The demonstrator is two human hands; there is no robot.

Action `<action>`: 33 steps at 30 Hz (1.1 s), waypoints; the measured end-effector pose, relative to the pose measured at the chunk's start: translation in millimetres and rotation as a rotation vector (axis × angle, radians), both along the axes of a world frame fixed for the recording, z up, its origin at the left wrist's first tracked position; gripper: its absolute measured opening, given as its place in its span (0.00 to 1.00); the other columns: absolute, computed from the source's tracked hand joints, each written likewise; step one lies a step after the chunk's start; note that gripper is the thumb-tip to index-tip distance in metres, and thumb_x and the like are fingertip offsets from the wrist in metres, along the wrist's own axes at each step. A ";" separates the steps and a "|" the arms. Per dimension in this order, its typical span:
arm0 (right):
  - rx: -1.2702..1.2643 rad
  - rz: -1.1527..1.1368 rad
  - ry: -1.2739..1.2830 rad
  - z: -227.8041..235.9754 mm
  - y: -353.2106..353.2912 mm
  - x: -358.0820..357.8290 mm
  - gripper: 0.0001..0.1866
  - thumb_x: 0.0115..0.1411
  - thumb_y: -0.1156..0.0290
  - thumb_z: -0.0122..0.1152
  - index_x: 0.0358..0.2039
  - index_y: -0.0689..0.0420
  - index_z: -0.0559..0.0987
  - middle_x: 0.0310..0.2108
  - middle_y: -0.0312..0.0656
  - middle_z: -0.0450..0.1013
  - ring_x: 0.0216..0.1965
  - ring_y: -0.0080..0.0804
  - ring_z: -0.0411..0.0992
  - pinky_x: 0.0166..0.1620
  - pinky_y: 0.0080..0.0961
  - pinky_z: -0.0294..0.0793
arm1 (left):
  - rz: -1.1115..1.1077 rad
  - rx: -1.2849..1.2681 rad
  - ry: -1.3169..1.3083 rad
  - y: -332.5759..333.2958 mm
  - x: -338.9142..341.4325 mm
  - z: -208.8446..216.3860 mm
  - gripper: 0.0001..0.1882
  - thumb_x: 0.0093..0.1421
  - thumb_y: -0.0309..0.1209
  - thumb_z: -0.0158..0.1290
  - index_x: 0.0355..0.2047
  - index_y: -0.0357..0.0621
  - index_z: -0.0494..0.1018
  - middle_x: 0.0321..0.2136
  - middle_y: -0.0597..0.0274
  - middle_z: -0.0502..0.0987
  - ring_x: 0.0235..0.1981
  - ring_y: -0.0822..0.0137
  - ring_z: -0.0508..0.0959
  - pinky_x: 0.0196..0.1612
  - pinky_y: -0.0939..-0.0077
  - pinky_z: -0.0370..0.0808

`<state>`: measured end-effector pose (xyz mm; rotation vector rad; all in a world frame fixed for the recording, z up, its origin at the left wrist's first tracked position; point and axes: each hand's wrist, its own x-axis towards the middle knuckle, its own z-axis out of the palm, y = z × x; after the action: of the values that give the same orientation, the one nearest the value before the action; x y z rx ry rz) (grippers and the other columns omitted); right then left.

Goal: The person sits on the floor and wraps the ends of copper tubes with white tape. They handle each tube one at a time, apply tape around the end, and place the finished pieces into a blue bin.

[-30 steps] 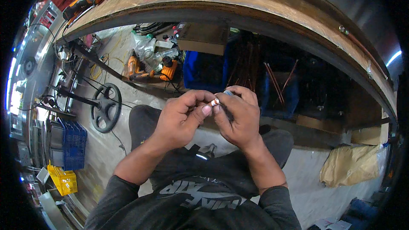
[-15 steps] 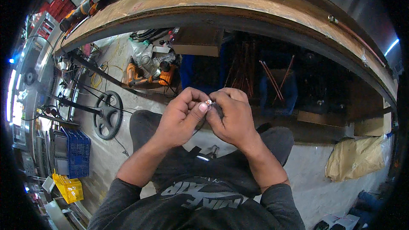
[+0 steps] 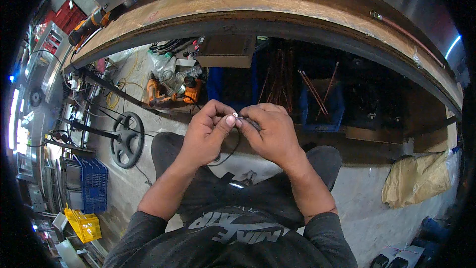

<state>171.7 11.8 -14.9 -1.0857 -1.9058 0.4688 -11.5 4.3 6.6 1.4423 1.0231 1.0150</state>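
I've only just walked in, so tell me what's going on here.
A person is working bare-handed in front of a wooden bench. The left hand and right hand meet fingertip to fingertip at a small pale piece, too small and covered to identify. A thin dark cord curves below the hands. Under the bench, an orange drill lies left of a blue bin holding copper-coloured rods.

Left hand point(image 3: 207, 131) and right hand point(image 3: 271, 128) pinch a tiny pale piece point(image 3: 235, 115) between them before a wooden bench point(image 3: 238, 2)
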 end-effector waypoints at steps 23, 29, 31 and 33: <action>-0.070 0.117 0.329 -6.2 -0.2 -4.5 0.12 0.57 0.64 0.65 0.38 0.58 0.82 0.38 0.48 0.76 0.43 0.45 0.73 0.48 0.37 0.70 | 0.028 0.084 -0.113 -11.5 1.3 -7.9 0.16 0.64 0.24 0.55 0.51 0.37 0.68 0.36 0.62 0.77 0.36 0.76 0.76 0.41 0.81 0.74; -0.029 0.121 0.179 9.9 -5.8 1.6 0.11 0.59 0.66 0.63 0.38 0.58 0.81 0.35 0.45 0.78 0.47 0.46 0.73 0.54 0.38 0.67 | 0.013 0.132 -0.163 -14.6 -5.2 -2.1 0.11 0.65 0.25 0.54 0.46 0.34 0.72 0.32 0.62 0.79 0.29 0.78 0.76 0.33 0.83 0.75; 0.005 0.096 0.137 15.3 -8.7 2.6 0.11 0.60 0.66 0.62 0.39 0.58 0.81 0.36 0.45 0.78 0.48 0.46 0.73 0.54 0.38 0.66 | -0.021 0.123 -0.101 -13.6 -6.9 3.3 0.12 0.66 0.29 0.53 0.47 0.36 0.70 0.32 0.61 0.77 0.28 0.77 0.75 0.30 0.83 0.74; 0.020 0.076 0.107 16.2 -9.9 2.2 0.11 0.60 0.66 0.61 0.40 0.58 0.81 0.37 0.45 0.78 0.48 0.46 0.72 0.54 0.38 0.66 | -0.030 0.079 -0.078 -13.6 -6.8 7.1 0.12 0.67 0.30 0.52 0.47 0.37 0.69 0.31 0.61 0.76 0.26 0.77 0.74 0.29 0.83 0.73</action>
<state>174.0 1.9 1.4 -0.9589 -1.8581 0.5390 -18.3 -9.3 13.7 1.4664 0.9111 1.0917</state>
